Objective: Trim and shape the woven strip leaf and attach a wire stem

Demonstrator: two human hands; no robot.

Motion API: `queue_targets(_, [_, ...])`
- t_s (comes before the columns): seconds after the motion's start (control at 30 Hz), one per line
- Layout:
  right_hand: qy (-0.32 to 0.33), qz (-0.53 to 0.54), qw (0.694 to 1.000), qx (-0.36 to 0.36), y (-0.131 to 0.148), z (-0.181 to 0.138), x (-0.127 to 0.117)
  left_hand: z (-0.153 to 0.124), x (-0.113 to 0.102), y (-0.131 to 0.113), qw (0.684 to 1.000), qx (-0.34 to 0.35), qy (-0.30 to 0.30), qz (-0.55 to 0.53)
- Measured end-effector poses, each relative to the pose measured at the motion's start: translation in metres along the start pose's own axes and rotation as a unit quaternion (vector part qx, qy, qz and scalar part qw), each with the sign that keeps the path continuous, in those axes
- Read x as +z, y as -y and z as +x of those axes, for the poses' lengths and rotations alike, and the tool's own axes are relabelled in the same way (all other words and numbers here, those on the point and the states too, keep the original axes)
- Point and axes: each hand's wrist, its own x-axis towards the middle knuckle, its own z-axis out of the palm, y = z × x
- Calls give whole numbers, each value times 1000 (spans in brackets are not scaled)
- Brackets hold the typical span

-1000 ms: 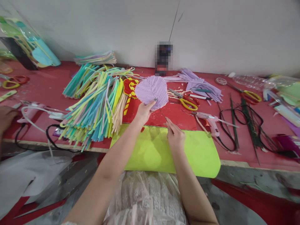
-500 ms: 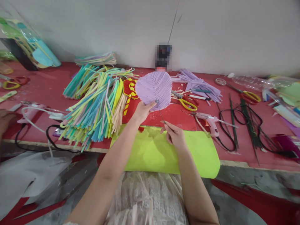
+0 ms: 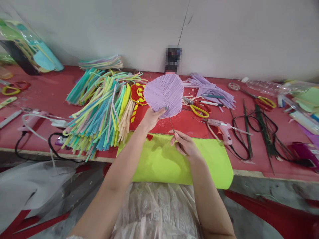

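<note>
A lilac leaf [image 3: 164,93] made of pipe cleaners laid in slanting rows is held up over the table. My left hand [image 3: 154,118] is closed on its lower edge, thumb on the near face and the other fingers hidden behind. From the leaf's bottom a thin dark wire stem [image 3: 171,124] runs down. My right hand [image 3: 183,142] pinches the lower end of that stem between thumb and fingers. Beneath both hands lie a red board and a yellow-green sheet [image 3: 161,162] that overhangs the table's front edge.
Bundles of pastel pipe cleaners [image 3: 99,116] lie at left, lilac ones [image 3: 211,89] behind at right. Scissors [image 3: 199,111], a pink glue gun [image 3: 225,131] with its cord, and dark green wires [image 3: 265,132] are on the right. Another glue gun [image 3: 32,118] lies on the left.
My right hand has shifted very slightly on the stem. Another person's hand at the far left edge has gone out of view. The leaf has hardly moved.
</note>
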Motion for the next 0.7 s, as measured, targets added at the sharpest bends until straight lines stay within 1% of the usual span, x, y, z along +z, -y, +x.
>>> queue_targets(0.17, [-45,-68,996,-37,-3,1,-1,0,0,1,1000,-12,-13,-12])
queue_targets(0.27, [-98,-119,986,-65,-5,2,2,1,0,2,1000,-10,-23,-19])
queue_targets(0.37, [-158,-178,965,-108,-9,4,4,2,1,3,999,-7,-32,-22])
queue_targets(0.43, [-202,-240,938,-149,-13,5,4,2,2,4,999,-6,-38,-23])
queue_targets(0.53, [-253,-351,876,-213,-18,5,2,3,2,5,999,-4,-45,-22])
queue_targets(0.6, [-262,-402,842,-246,-21,5,2,3,2,6,999,-2,-48,-23])
queue_targets(0.7, [-272,-441,807,-285,-22,5,4,3,2,5,998,3,-51,-29])
